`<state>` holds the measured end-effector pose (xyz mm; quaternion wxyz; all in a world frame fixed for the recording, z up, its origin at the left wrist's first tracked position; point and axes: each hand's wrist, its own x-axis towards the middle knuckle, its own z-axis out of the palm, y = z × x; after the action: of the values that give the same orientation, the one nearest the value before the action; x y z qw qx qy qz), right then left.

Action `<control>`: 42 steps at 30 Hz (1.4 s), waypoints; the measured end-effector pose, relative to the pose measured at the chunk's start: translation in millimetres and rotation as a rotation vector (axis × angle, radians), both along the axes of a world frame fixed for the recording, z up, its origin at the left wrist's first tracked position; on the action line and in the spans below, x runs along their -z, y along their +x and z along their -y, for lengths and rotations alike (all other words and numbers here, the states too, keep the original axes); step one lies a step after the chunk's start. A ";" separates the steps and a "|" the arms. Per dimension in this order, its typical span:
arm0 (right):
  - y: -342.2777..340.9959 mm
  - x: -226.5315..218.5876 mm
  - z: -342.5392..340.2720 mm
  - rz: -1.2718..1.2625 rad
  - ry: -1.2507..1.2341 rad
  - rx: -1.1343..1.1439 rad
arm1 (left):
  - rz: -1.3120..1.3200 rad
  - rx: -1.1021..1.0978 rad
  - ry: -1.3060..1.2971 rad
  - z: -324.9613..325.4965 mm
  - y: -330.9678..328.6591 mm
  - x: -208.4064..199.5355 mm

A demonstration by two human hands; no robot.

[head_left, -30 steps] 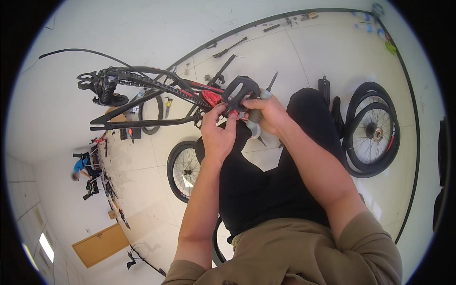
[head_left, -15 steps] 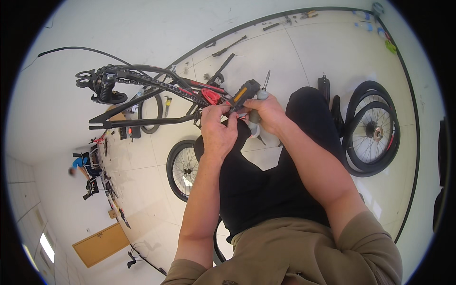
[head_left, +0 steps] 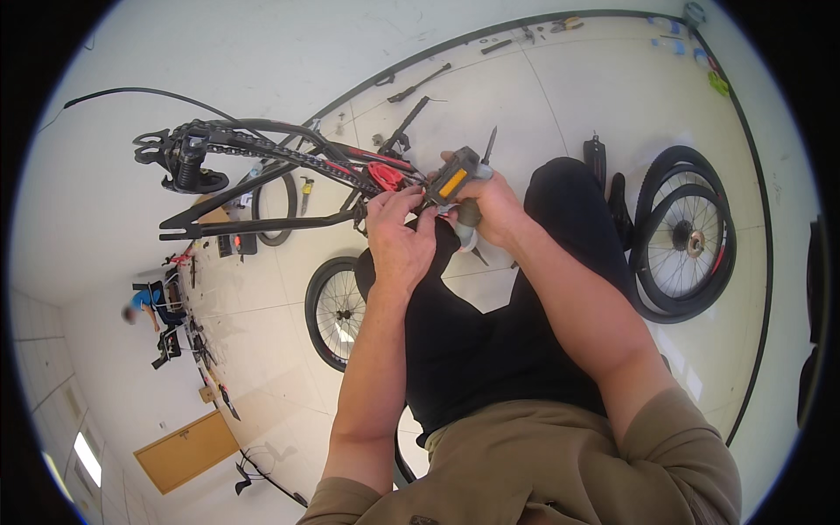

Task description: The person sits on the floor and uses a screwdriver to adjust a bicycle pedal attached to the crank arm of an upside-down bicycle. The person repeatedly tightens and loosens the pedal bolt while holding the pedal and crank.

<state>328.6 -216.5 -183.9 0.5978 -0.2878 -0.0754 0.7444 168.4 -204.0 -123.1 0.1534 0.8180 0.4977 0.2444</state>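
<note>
The person beside me, in a brown shirt (head_left: 516,455) and black trousers (head_left: 490,350), has both bare hands gathered at the crank end of a black bicycle frame (head_left: 271,228), just above the knees. The frame reaches out to the person's left, with its open dropouts at the far end. A chain (head_left: 271,150) runs along it to the rear derailleur (head_left: 194,166), and a thin black cable (head_left: 157,91) arcs out past that.

The right hand (head_left: 497,208) is closed in a firm grip around a screwdriver (head_left: 492,144), whose shaft points away from the body. A dark pedal (head_left: 437,192) with an orange reflector (head_left: 453,182) sits right against that same hand, thumb tip behind it. It lies between the two hands, beside a bright red part (head_left: 385,176) on the frame.

The left hand (head_left: 401,245) touches the frame just beside the pedal, its fingers bent and its grip narrow. I cannot tell from here whether it pinches anything, because its fingertips are partly hidden.

Around them on the pale floor (head_left: 262,332), a wheel (head_left: 312,319) lies near the left forearm, and two more wheels (head_left: 646,276) overlap on the right, next to a black saddle (head_left: 619,206). A hammer (head_left: 497,47) and pliers (head_left: 568,24) lie along the wall ahead. Well off to the left, another person in blue (head_left: 149,300) bends forward.
</note>
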 end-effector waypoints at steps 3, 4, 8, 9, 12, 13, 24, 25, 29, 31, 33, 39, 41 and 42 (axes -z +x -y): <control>1.6 2.2 1.3 -0.139 0.079 0.030 | 0.094 -0.112 -0.073 2.0 5.1 -0.9; 3.5 -4.0 3.2 -0.179 0.108 0.015 | 0.136 -0.159 -0.103 2.5 6.6 -1.5; 5.4 -5.5 4.1 -0.240 0.160 -0.017 | 0.165 -0.168 -0.101 1.6 6.5 -1.7; 6.0 -4.2 3.0 -0.233 0.189 -0.054 | 0.174 -0.178 -0.109 1.0 6.9 -2.4; 7.9 -2.1 1.0 -0.193 0.248 -0.147 | 0.220 -0.216 -0.138 -3.4 3.9 -0.3; 8.4 -3.2 1.0 -0.167 0.249 -0.167 | 0.238 -0.230 -0.149 -4.2 2.5 0.4; -0.4 -0.6 -0.7 0.155 0.126 -0.025 | 0.136 -0.128 -0.125 1.2 0.1 -0.1; -1.0 0.8 -1.9 0.214 0.110 -0.015 | 0.141 -0.099 -0.098 1.8 -1.1 1.5; -4.1 -0.9 -3.0 0.257 -0.008 0.038 | 0.102 -0.057 -0.049 1.6 -4.5 1.5; -4.5 0.5 -3.6 0.289 -0.035 0.051 | 0.085 -0.038 -0.019 -0.8 -6.3 2.4; -4.9 3.3 -4.4 0.330 -0.053 0.056 | 0.096 -0.039 -0.013 -2.1 -5.6 -1.3; -7.3 2.4 -2.2 0.439 -0.081 0.117 | 0.123 -0.045 0.020 -7.5 -5.3 -2.7; -8.4 2.1 -1.2 0.499 -0.090 0.122 | 0.100 -0.022 0.069 -9.0 -4.4 -2.1; -8.6 -1.4 0.8 0.512 -0.072 0.151 | 0.086 -0.010 0.093 -9.1 -3.7 -2.2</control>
<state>320.0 -217.2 -182.5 0.6023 -0.4927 -0.1759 0.6030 164.7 -194.9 -120.9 0.1350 0.8104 0.4829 0.3032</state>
